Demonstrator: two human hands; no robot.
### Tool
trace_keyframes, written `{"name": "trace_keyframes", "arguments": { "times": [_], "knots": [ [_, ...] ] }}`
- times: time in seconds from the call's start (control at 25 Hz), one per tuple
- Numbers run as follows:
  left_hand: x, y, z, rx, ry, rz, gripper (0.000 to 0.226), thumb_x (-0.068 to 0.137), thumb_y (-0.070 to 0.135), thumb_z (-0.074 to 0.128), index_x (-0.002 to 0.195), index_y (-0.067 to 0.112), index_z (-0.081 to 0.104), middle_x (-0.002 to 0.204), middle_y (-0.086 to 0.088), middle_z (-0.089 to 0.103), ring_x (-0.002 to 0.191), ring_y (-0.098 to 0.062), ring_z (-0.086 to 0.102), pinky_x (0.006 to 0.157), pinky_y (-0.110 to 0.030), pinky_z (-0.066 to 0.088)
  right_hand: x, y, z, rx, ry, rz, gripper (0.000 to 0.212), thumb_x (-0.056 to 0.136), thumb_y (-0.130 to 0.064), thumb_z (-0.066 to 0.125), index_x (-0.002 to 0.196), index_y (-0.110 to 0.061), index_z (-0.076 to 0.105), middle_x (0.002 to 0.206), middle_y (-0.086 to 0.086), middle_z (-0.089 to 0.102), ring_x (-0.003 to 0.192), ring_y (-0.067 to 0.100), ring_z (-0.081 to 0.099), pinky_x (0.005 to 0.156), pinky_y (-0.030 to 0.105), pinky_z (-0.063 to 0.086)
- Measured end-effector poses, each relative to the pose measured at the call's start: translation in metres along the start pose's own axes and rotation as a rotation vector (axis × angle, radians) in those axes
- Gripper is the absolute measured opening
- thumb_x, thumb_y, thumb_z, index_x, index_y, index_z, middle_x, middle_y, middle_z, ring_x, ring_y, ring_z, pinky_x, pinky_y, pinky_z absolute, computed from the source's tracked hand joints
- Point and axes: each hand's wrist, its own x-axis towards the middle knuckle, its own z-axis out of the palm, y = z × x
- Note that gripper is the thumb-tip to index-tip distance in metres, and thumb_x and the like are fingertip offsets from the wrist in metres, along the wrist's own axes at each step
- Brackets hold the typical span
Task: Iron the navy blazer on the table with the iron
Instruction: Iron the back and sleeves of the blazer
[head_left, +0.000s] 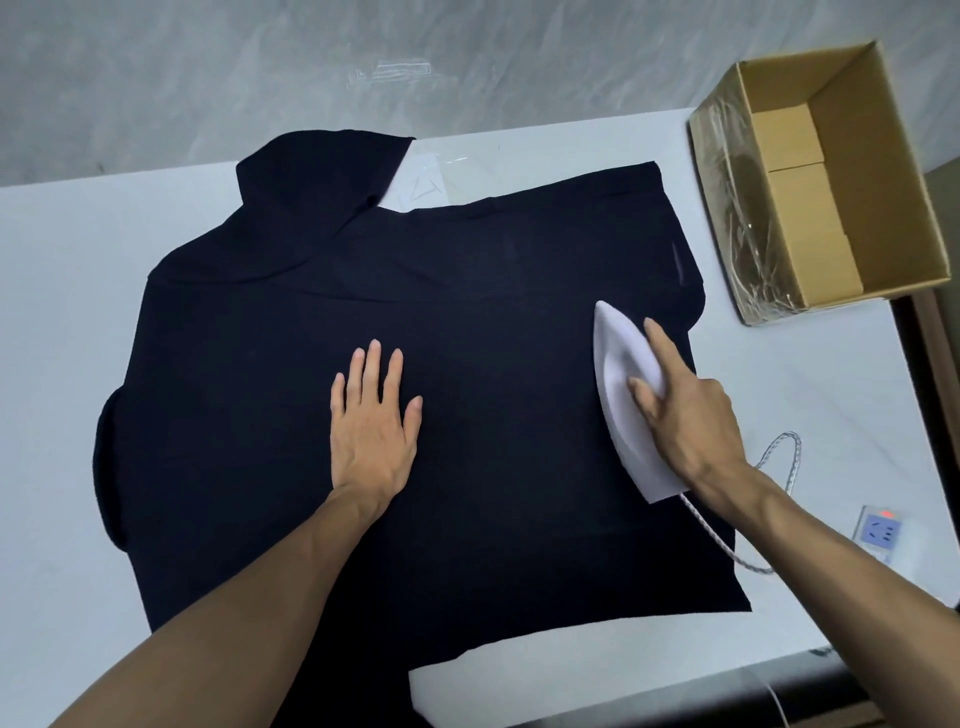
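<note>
Navy blazer (363, 312) lay spread flat across the white table (62, 291). Left hand (374, 426) pressed flat on the fabric, fingers straight and spread. Right hand (685, 421) gripped the white plastic iron (621, 364), which sat soleplate-down near the blazer's right edge. An open brown cardboard box (852, 156) stood at the far right corner.

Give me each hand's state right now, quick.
Left hand: open, fingers straight, palm pressing flat on the navy blazer.
Right hand: closed around the white iron, which rests on the blazer.
</note>
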Motion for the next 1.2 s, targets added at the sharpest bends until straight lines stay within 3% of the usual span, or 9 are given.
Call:
{"name": "trace_keyframes", "arguments": {
  "times": [0.12,0.24,0.36,0.44,0.56,0.68,0.88,1.04,1.2],
  "knots": [
    [0.000,0.005,-0.007,-0.233,0.087,-0.130,0.055,0.103,0.031,0.042,0.151,0.008,0.029,0.162,-0.007,0.023,0.150,-0.022,0.021,0.124,-0.043,0.015,0.026,-0.031,-0.012,-0.118,-0.082,-0.263,0.044,0.091,-0.057,0.049,0.126,-0.030,0.043,0.079,0.006,0.062,0.075,0.035,0.056,0.064,0.038,0.041],
    [-0.002,-0.001,-0.012,-0.348,0.224,-0.416,0.050,0.103,0.020,0.043,0.150,0.007,0.030,0.159,-0.007,0.029,0.148,-0.020,0.024,0.124,-0.039,0.014,0.059,-0.090,-0.009,-0.365,-0.199,-0.558,0.041,0.087,-0.067,0.046,0.115,-0.037,0.048,0.081,-0.003,0.060,0.081,0.032,0.059,0.061,0.033,0.032],
    [-0.003,-0.015,-0.008,-0.466,0.287,-0.456,0.046,0.105,0.015,0.036,0.151,0.010,0.032,0.159,-0.003,0.032,0.150,-0.015,0.021,0.124,-0.035,0.013,0.069,-0.142,0.017,-0.569,-0.185,-0.838,0.034,0.089,-0.063,0.043,0.110,-0.038,0.052,0.085,-0.001,0.066,0.067,0.029,0.051,0.051,0.030,0.018],
    [-0.002,-0.018,-0.006,-0.472,0.277,-0.428,0.046,0.106,0.018,0.034,0.151,0.011,0.032,0.160,-0.001,0.029,0.151,-0.013,0.017,0.125,-0.033,0.009,0.068,-0.156,0.036,-0.640,-0.174,-0.928,0.038,0.090,-0.064,0.041,0.109,-0.033,0.053,0.079,0.000,0.064,0.062,0.026,0.044,0.052,0.031,0.020],
    [0.001,-0.019,-0.004,-0.369,0.210,-0.419,0.049,0.107,0.027,0.030,0.153,0.013,0.028,0.163,0.000,0.023,0.152,-0.014,0.011,0.124,-0.034,0.006,0.073,-0.156,0.050,-0.716,-0.123,-0.871,0.041,0.088,-0.066,0.040,0.107,-0.034,0.055,0.058,-0.005,0.046,0.050,0.022,0.038,0.048,0.029,0.018],
    [0.001,-0.020,-0.003,-0.275,0.153,-0.404,0.051,0.107,0.030,0.027,0.155,0.014,0.023,0.164,0.000,0.018,0.152,-0.016,0.008,0.125,-0.036,0.007,0.074,-0.149,0.050,-0.728,-0.127,-0.817,0.033,0.089,-0.060,0.041,0.105,-0.036,0.055,0.052,-0.005,0.033,0.043,0.017,0.029,0.045,0.028,0.013],
    [0.001,-0.021,0.000,-0.234,0.135,-0.410,0.052,0.108,0.034,0.021,0.156,0.015,0.018,0.165,0.000,0.013,0.153,-0.016,0.005,0.125,-0.040,0.009,0.078,-0.091,0.018,-0.707,-0.089,-0.709,0.034,0.089,-0.061,0.042,0.103,-0.033,0.055,0.072,0.000,0.065,0.059,0.031,0.055,0.053,0.031,0.029],
    [0.000,-0.021,0.000,-0.214,0.127,-0.403,0.053,0.108,0.034,0.022,0.156,0.014,0.019,0.165,-0.001,0.014,0.153,-0.018,0.007,0.125,-0.041,0.010,0.074,-0.044,-0.011,-0.633,-0.111,-0.565,0.039,0.087,-0.068,0.043,0.106,-0.036,0.054,0.065,-0.004,0.059,0.067,0.030,0.061,0.056,0.031,0.034],
    [0.000,-0.021,-0.006,-0.257,0.140,-0.404,0.050,0.107,0.028,0.030,0.155,0.011,0.025,0.164,-0.003,0.018,0.153,-0.019,0.009,0.125,-0.040,0.008,0.074,-0.065,0.003,-0.609,-0.113,-0.617,0.041,0.085,-0.070,0.043,0.104,-0.036,0.055,0.070,-0.004,0.063,0.068,0.028,0.061,0.057,0.031,0.034]
  ]
}}
